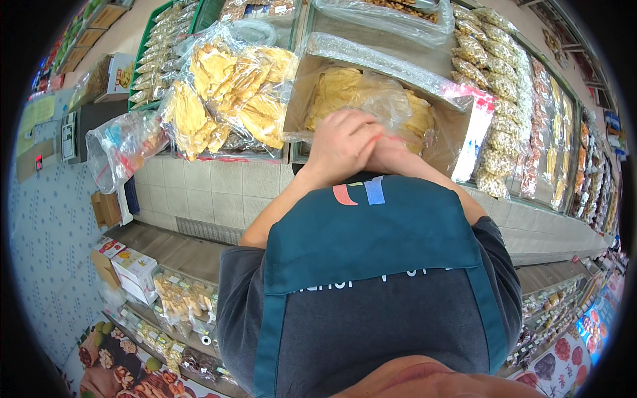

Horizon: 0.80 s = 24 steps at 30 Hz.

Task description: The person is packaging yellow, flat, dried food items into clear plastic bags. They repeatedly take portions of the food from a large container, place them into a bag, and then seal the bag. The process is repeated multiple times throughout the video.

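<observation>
My left hand (343, 132) lies over my right hand (385, 153), its fingers curled around it near the wrist. A thin red band (390, 137) crosses the right wrist. Most of the right hand's fingers are hidden beneath the left. Both hands are at the near side of an open cardboard box (308, 94) lined with clear plastic. In the box lie flat yellow dried food slices (336, 92), partly under a crumpled clear plastic bag (385, 102). To the left, clear bags of similar yellow slices (219, 74) are heaped on the display counter.
A green tray (144, 45) of packets stands at the back left. Near it are a clear bag (112, 147) and a scale (68, 134). Rows of packed snacks (497, 99) fill the right side. Stocked lower shelves (174, 328) run behind me.
</observation>
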Each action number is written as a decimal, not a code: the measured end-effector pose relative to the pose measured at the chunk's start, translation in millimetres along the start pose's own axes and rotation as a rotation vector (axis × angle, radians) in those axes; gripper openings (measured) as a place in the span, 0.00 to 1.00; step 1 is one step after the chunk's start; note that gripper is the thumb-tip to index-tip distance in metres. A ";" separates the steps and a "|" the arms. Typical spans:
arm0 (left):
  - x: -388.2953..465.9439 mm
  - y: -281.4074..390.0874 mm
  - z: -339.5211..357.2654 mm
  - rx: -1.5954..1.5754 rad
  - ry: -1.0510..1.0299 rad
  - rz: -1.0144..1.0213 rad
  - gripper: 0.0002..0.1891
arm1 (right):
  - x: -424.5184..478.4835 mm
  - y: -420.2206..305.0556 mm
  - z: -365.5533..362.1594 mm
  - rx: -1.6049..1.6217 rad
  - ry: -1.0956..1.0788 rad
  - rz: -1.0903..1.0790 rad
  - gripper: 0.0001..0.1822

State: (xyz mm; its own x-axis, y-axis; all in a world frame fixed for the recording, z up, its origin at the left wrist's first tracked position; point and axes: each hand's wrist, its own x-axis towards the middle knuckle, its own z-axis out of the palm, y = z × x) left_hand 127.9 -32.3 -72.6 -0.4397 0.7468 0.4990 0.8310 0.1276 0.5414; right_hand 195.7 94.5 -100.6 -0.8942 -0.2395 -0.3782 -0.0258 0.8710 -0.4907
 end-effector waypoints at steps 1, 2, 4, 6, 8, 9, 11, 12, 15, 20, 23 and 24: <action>-1.1 -1.4 -3.1 0.040 0.000 -0.034 0.09 | -6.2 -12.1 -19.5 0.197 -0.172 0.109 0.19; -4.0 -6.8 -6.7 0.090 0.048 -0.103 0.08 | -9.7 -12.5 -17.9 0.174 0.047 -0.088 0.17; -7.7 -28.1 -17.8 0.171 0.144 -0.222 0.06 | -19.2 -7.6 -17.3 0.127 0.488 -0.470 0.12; -16.9 -43.8 -36.2 0.252 0.259 -0.360 0.05 | -27.5 -4.2 -34.2 0.182 0.596 -0.373 0.11; -20.7 -47.7 -55.5 0.173 0.319 -0.631 0.07 | -30.1 7.1 -43.0 0.244 0.685 -0.166 0.10; -28.2 -54.6 -59.8 0.100 0.401 -0.662 0.07 | -22.3 18.5 -44.4 0.186 0.650 -0.114 0.10; -42.2 -74.3 -61.3 -0.058 0.555 -0.709 0.08 | 3.5 48.5 -39.5 0.068 0.585 0.002 0.12; -41.2 -68.8 -66.2 -0.256 0.529 -0.823 0.10 | 16.9 64.6 -31.2 -0.035 0.580 -0.046 0.14; -47.4 -68.6 -56.7 -0.669 0.686 -0.925 0.10 | 51.2 97.1 -3.3 -0.274 0.497 -0.143 0.20; -60.3 -66.3 -26.2 -1.423 0.821 -1.123 0.10 | 73.9 110.0 8.4 -0.399 0.054 0.023 0.23; -62.7 -59.1 -12.7 -1.755 0.685 -1.178 0.14 | 74.9 103.5 -4.2 -0.423 -0.274 0.150 0.20; -63.2 -56.8 -10.6 -1.850 0.618 -1.169 0.16 | 61.7 113.2 7.1 -0.445 0.001 -0.020 0.12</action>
State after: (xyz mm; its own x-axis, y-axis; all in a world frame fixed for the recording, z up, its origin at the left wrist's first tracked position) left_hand 104.8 -93.6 -127.7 -0.6594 0.5486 -0.5140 -0.7383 -0.6016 0.3050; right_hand 140.8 175.3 -185.0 -0.8920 -0.2581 -0.3710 -0.2327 0.9660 -0.1124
